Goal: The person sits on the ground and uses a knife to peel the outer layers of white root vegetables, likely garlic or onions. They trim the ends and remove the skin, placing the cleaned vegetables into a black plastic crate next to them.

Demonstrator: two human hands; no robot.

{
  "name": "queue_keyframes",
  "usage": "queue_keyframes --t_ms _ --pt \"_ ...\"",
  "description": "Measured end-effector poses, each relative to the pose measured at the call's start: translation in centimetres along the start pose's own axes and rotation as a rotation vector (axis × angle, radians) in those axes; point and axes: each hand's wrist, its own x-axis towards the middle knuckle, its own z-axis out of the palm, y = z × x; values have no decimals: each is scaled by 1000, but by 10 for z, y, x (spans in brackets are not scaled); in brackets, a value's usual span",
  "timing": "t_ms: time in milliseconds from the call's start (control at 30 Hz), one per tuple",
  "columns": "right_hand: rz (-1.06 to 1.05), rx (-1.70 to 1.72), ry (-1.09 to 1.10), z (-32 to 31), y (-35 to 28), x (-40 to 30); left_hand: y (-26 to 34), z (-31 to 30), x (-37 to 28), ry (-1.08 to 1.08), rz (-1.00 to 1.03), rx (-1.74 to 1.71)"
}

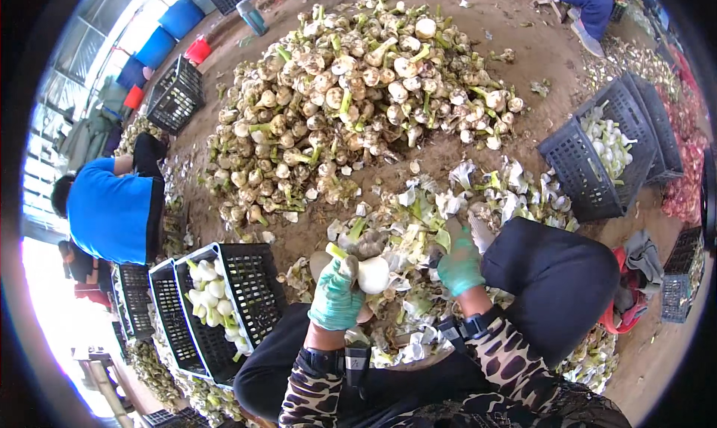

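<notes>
My left hand [338, 293], in a green-and-white glove, is closed on a garlic bulb [373, 275] that is peeled white, with a short green stem pointing up and to the left. My right hand [460, 263], in a similar glove, is to the right over the husks; its fingers are partly hidden, and whether they hold anything cannot be made out. Peeled garlic husks [414, 232] lie between and beyond my hands. A large pile of unpeeled garlic bulbs [341, 97] rises on the dirt floor ahead.
Black plastic crates with white garlic stand at my left [255, 282] and at the right [582, 164]. A person in a blue shirt [115, 209] sits at the left; another person's leg [588, 8] shows at the upper right. Another black crate [176, 94] stands at upper left.
</notes>
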Motion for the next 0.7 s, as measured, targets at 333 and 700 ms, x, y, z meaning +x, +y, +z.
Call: queue_keyframes --t_ms 333,700 --pt "233 772 -662 -26 -54 -16 -13 3 12 -11 10 -264" --pt "9 635 -545 -39 -66 -4 -46 -49 35 -316 -113 -908"
